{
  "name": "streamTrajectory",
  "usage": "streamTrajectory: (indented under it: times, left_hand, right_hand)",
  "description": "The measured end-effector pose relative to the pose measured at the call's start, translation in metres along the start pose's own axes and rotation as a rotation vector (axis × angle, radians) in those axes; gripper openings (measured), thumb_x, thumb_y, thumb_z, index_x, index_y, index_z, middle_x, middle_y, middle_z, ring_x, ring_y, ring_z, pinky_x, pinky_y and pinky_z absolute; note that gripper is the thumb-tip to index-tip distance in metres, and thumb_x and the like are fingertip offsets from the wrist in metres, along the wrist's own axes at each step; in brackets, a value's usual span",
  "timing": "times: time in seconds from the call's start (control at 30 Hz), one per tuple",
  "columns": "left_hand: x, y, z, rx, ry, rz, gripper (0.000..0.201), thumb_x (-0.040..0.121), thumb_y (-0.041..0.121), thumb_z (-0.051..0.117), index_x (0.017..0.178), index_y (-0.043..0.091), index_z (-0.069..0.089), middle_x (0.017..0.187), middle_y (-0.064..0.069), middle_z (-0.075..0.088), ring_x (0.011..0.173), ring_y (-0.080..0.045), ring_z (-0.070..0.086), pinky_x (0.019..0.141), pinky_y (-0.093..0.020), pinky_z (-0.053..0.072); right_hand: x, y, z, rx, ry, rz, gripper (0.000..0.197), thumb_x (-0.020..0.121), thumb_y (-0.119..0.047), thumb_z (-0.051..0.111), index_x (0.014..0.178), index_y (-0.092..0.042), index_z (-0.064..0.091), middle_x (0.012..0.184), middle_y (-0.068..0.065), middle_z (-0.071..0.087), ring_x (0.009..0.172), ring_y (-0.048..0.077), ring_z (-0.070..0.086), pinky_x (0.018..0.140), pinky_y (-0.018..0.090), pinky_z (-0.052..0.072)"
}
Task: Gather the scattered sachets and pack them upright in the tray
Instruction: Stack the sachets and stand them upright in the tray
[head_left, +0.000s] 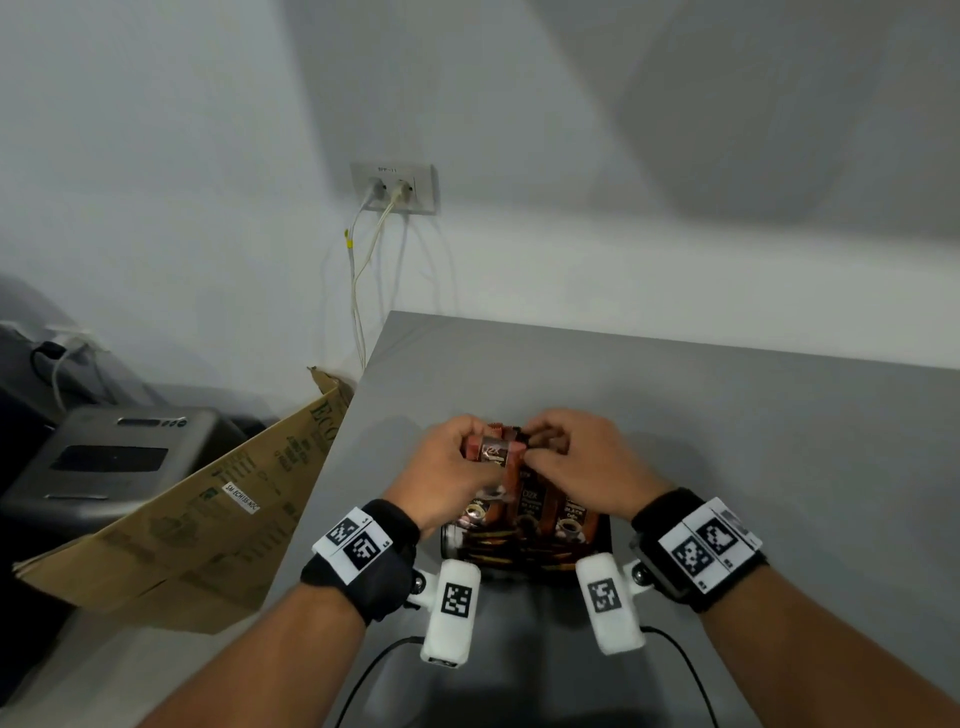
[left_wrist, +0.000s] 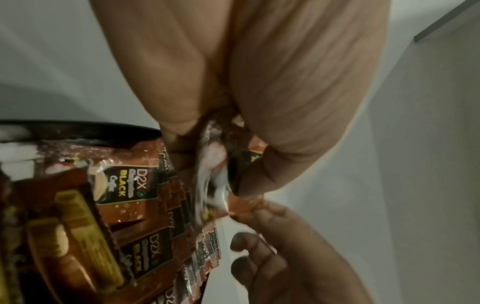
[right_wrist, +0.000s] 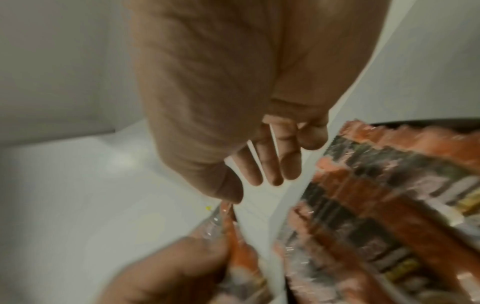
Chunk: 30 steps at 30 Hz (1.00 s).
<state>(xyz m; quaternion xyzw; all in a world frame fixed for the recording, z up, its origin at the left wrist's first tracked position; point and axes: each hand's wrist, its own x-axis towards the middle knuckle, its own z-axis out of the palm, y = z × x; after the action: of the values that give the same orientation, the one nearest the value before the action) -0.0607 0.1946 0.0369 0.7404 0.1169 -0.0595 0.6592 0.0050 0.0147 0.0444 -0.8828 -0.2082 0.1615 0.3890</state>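
Observation:
A black tray (head_left: 604, 543) stands near the front of the grey table, packed with several upright brown-and-orange coffee sachets (head_left: 535, 506). My left hand (head_left: 475, 441) grips a small bunch of the same sachets (head_left: 491, 449) just above the tray's far end. In the left wrist view its thumb and fingers (left_wrist: 259, 174) clamp the bunch (left_wrist: 215, 160) beside the tray's sachets (left_wrist: 130, 191). My right hand (head_left: 540, 449) meets it from the right. Its thumb (right_wrist: 230, 191) touches the top edge of the held bunch (right_wrist: 241, 265), and its fingers (right_wrist: 270, 164) hang loose and apart from it.
The table (head_left: 727, 415) ends at a white wall behind. Off its left edge lean a flattened cardboard box (head_left: 208, 519) and a grey appliance (head_left: 104, 457). A wall socket (head_left: 395, 187) has cables hanging down. Black cables trail across the table's front.

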Motion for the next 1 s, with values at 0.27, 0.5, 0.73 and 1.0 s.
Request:
streamTrajectory:
  times: [0.27, 0.5, 0.73, 1.0]
  left_hand:
    - [0.002, -0.005, -0.012, -0.068, 0.168, 0.002, 0.027, 0.081, -0.007, 0.072, 0.094, 0.012, 0.057, 0.084, -0.008, 0.063, 0.074, -0.019, 0.06, 0.069, -0.031, 0.053]
    - [-0.009, -0.02, -0.03, -0.005, 0.253, -0.034, 0.019, 0.088, -0.006, 0.059, 0.09, 0.012, 0.059, 0.079, -0.003, 0.056, 0.07, -0.012, 0.054, 0.06, -0.017, 0.045]
    - [-0.015, -0.023, -0.032, 0.053, 0.178, -0.034, 0.017, 0.087, -0.006, 0.061, 0.09, 0.011, 0.061, 0.094, -0.023, 0.07, 0.072, -0.012, 0.062, 0.063, -0.017, 0.046]
    - [-0.017, -0.021, -0.027, 0.278, -0.116, -0.047, 0.029, 0.078, 0.0, 0.077, 0.101, 0.012, 0.064, 0.097, -0.003, 0.075, 0.088, -0.016, 0.071, 0.072, -0.018, 0.057]
  right_hand:
    - [0.014, -0.019, -0.013, -0.048, 0.024, -0.015, 0.016, 0.087, -0.011, 0.071, 0.087, -0.027, 0.072, 0.078, -0.012, 0.071, 0.069, -0.004, 0.065, 0.061, 0.007, 0.043]
    - [0.021, -0.009, 0.037, -0.294, -0.199, -0.014, 0.017, 0.088, -0.01, 0.069, 0.103, -0.018, 0.07, 0.092, -0.009, 0.065, 0.082, 0.015, 0.066, 0.065, 0.018, 0.048]
    - [0.021, -0.008, 0.058, -0.427, -0.231, -0.06, 0.02, 0.089, -0.015, 0.074, 0.108, -0.018, 0.071, 0.114, -0.001, 0.067, 0.098, 0.017, 0.063, 0.085, 0.03, 0.054]
    - [0.003, -0.002, 0.012, -0.228, -0.208, 0.009, 0.012, 0.089, -0.027, 0.073, 0.1, -0.023, 0.072, 0.087, -0.016, 0.065, 0.073, -0.001, 0.064, 0.06, 0.01, 0.044]
